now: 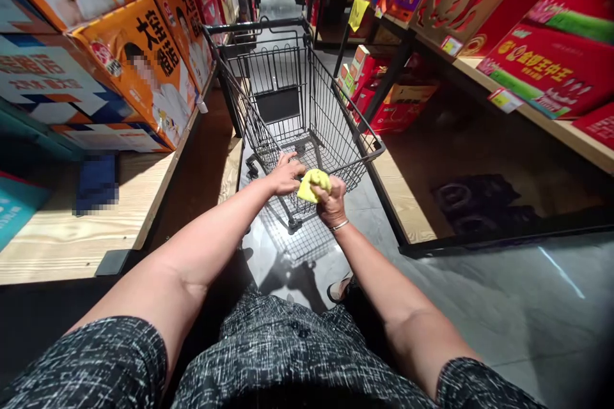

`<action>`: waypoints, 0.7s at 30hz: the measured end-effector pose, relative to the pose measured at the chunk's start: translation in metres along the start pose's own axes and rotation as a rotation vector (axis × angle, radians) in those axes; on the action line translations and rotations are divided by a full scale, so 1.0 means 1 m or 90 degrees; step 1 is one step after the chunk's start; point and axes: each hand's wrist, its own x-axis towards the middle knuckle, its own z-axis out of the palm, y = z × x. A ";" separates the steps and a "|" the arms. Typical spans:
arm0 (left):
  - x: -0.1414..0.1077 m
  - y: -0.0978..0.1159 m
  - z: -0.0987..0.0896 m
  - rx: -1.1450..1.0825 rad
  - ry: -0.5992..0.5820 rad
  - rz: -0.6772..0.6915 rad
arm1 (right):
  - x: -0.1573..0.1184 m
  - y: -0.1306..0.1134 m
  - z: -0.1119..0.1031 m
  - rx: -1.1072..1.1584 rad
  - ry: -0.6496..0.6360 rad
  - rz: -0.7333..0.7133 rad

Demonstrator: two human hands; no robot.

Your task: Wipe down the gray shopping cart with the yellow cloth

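A black wire shopping cart (336, 86) stands in front of me, its near end by my hands. My right hand (334, 201) is closed around a crumpled yellow cloth (311, 184), held at the cart's near rim. Just left of the cloth, my left hand (286, 175) reaches over the same rim with its fingers apart and nothing visible in them. Whether it touches the wire is hard to tell. A dark panel (277, 105) and the cart's black top bar (259, 25) are at the far end.
Close on the left, a wooden shelf (158, 188) carries orange boxes (139, 64). A right-hand shelf (480, 73) holds red gift boxes (542, 70), with more red boxes (398, 108) below. The grey-floored aisle (281, 0) runs on beyond the cart. One caster (293, 223) sits near my feet.
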 end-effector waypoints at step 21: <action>-0.047 0.002 -0.005 0.163 -0.014 -0.031 | 0.057 -0.021 -0.052 -0.106 -0.059 -0.049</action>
